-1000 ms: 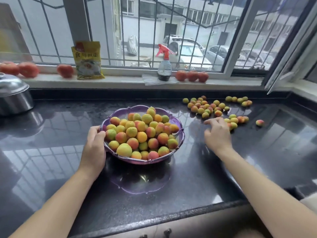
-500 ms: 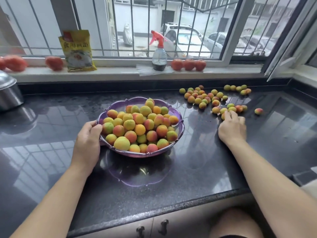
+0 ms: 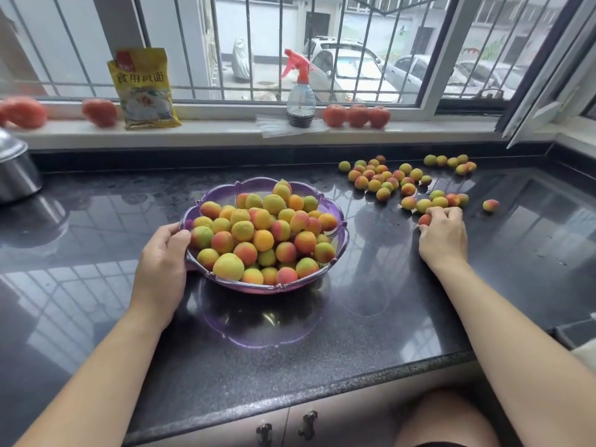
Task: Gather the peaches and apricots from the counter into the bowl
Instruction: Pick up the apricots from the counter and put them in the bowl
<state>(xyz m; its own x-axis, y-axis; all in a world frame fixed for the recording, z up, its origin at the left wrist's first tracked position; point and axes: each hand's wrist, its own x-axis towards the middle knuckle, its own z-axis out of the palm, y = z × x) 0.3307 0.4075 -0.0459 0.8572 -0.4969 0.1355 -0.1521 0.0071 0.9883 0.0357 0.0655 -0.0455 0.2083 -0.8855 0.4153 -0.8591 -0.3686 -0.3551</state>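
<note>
The left hand (image 3: 161, 262) grips the bowl (image 3: 335, 253) rim, while the right hand (image 3: 443, 237) seemingly curls around a reddish fruit (image 3: 424, 219).

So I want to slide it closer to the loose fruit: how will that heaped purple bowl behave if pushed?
The purple bowl probably feels heavy, since fruit is heaped above its rim. It should slide easily on the glossy counter. Top fruit may roll off. The left hand already steadies the rim.

Glossy black counter (image 3: 96, 253) with purple bowl (image 3: 335, 253), loose fruit (image 3: 383, 183), steel pot (image 3: 16, 175).
</note>
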